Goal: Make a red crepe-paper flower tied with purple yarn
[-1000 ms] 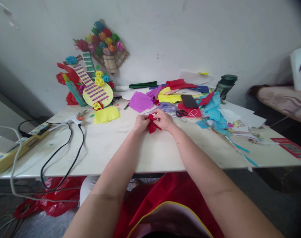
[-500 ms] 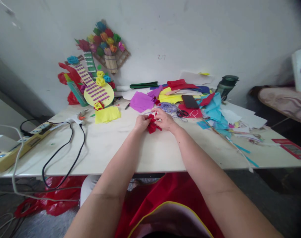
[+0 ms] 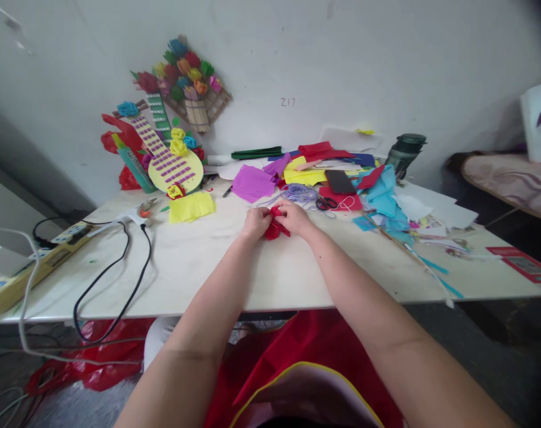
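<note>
Between both hands, just above the middle of the white table (image 3: 199, 279), is a red crepe paper flower (image 3: 274, 229) with ruffled edges. My left hand (image 3: 256, 223) pinches its left side. On the upper right side, the fingers of my right hand (image 3: 294, 217) are closed on the same paper. My fingertips are partly hidden in its folds. Beyond the hands lie a coil of pale purple cord (image 3: 299, 192), black scissors (image 3: 326, 203) and a purple sheet of crepe paper (image 3: 252, 183).
At the left are a paper guitar (image 3: 176, 169) with flowers, a yellow paper piece (image 3: 191, 207), a glue gun (image 3: 134, 215) with a black cable and a power strip (image 3: 56, 255). A phone (image 3: 340, 182), blue crepe paper (image 3: 381, 193), a stick and a dark bottle (image 3: 405, 156) are on the right.
My right hand's fingers have drawn in closer around the red paper, where they were raised and more spread before. The left hand keeps its pinch. The view has shifted slightly.
</note>
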`<state>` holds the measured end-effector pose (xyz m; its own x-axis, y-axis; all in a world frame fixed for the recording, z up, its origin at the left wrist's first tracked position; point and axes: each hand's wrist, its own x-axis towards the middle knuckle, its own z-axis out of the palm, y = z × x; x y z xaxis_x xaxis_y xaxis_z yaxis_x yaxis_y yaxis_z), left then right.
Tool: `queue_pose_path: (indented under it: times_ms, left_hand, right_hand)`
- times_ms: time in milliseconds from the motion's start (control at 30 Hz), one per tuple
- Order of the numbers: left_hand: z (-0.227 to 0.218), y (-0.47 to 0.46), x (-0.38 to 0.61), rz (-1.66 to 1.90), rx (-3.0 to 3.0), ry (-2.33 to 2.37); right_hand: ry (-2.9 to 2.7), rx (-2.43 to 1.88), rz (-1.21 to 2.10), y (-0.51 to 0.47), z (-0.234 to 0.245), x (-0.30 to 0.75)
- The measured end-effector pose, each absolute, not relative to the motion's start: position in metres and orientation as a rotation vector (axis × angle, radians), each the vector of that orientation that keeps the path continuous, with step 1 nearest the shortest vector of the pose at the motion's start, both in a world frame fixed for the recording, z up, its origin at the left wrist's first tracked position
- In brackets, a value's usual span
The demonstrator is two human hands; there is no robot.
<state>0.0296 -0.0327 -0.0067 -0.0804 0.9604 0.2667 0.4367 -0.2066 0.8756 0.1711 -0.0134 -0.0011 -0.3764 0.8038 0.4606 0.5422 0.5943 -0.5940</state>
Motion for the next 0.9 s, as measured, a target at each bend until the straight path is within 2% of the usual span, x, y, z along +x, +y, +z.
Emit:
queue_pose_path:
  times_ms: [100,333,533,900]
  left_hand:
    - [-0.005,-0.034,0.03,1.318,1.645,1.505]
    - [-0.01,-0.03,0.03,1.35,1.624,1.524]
    - [-0.007,-0.031,0.031,1.375,1.581,1.481]
    - [-0.006,-0.038,0.022,1.248,1.224,1.065]
  right_hand:
    - [-1.913,-1.154,0.618,-0.009,-0.007,0.165]
    - [-1.762,-1.169,0.715,-0.006,-0.014,0.162]
    - [-1.668,-1.212,0.935,-0.007,-0.016,0.163]
    - [-1.772,-1.092,0.574,-0.008,-0.006,0.167]
